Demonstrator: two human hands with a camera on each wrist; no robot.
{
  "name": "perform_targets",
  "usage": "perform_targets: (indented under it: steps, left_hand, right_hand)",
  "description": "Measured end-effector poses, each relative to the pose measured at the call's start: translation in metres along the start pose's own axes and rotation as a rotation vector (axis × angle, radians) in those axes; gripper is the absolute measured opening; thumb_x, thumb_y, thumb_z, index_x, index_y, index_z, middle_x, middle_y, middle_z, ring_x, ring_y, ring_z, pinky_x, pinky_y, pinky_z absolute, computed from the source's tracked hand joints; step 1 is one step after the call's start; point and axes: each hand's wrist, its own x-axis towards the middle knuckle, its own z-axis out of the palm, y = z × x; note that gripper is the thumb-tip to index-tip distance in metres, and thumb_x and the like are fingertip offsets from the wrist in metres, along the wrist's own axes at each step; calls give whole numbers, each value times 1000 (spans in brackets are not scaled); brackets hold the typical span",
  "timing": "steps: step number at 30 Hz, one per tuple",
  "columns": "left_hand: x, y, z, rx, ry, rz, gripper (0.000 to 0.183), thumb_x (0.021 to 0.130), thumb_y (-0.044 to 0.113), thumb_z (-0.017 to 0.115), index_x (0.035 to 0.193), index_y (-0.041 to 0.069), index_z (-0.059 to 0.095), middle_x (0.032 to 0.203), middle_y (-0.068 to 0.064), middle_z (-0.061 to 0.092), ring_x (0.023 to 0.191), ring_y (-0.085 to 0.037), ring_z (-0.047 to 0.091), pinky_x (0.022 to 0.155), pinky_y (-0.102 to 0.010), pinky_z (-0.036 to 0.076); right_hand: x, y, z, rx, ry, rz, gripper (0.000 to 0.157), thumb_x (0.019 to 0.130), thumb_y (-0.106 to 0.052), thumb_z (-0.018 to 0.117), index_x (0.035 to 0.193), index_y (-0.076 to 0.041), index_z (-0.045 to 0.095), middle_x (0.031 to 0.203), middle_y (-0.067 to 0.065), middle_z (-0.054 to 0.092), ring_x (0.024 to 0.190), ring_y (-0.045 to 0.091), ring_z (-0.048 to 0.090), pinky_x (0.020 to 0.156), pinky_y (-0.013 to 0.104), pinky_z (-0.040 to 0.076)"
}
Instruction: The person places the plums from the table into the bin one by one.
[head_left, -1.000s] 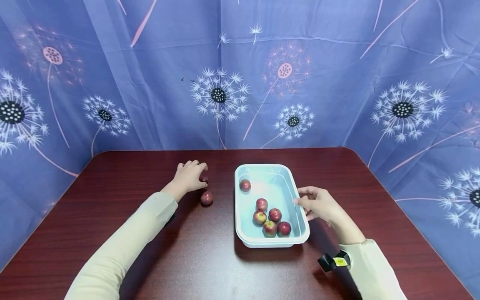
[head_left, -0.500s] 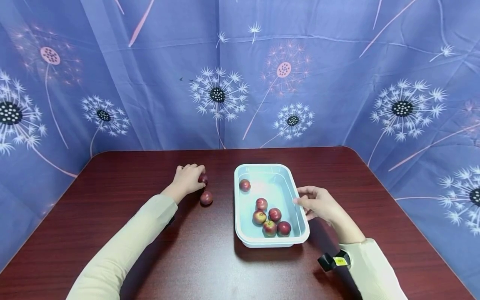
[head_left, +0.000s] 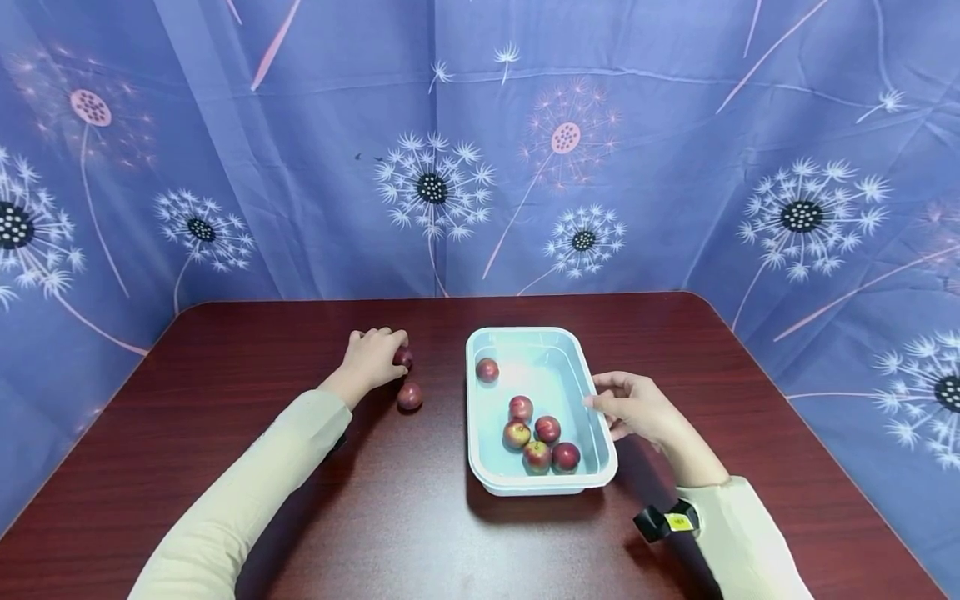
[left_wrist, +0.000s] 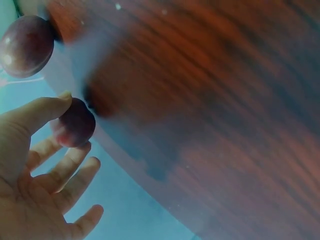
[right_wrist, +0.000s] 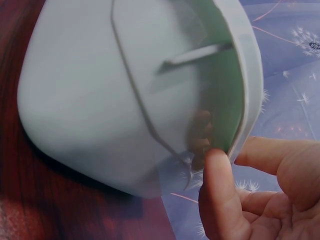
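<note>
My left hand (head_left: 370, 360) is at the left of the table, pinching a dark red plum (left_wrist: 77, 123) between thumb and fingertips; in the head view the fingers partly cover this plum. Just nearer to me lies a second plum (head_left: 409, 397), apart from the fingers. A pale blue plastic tub (head_left: 477, 417) stands right of centre, with several red and yellowish plums inside; one plum (head_left: 487, 370) sits alone towards its far left corner. At the tub's right side, my right hand (head_left: 630, 407) grips the rim (right_wrist: 254, 95) between thumb and fingers.
The dark red-brown wooden table (head_left: 360, 517) has a rounded far edge. Right behind it hangs a blue curtain (head_left: 330, 167) with dandelion prints. A black wrist camera (head_left: 654, 523) sits by the right cuff, low over the table.
My left hand has come down slightly and its thumb and fingers have closed on the farther plum. The right hand keeps its hold on the tub, and the head view has shifted slightly.
</note>
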Motion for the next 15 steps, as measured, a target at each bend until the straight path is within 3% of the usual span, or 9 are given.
perform_targets:
  steps: [15]
  left_hand:
    - [-4,0,-7,22,84,28,37,79,26,75,108,10,59,100,-11,63,96,-32,59,87,-53,37]
  right_hand:
    - [0,0,2,0,5,5,51,89,-10,62,129,16,43,79,3,62,58,11,60,54,30,55]
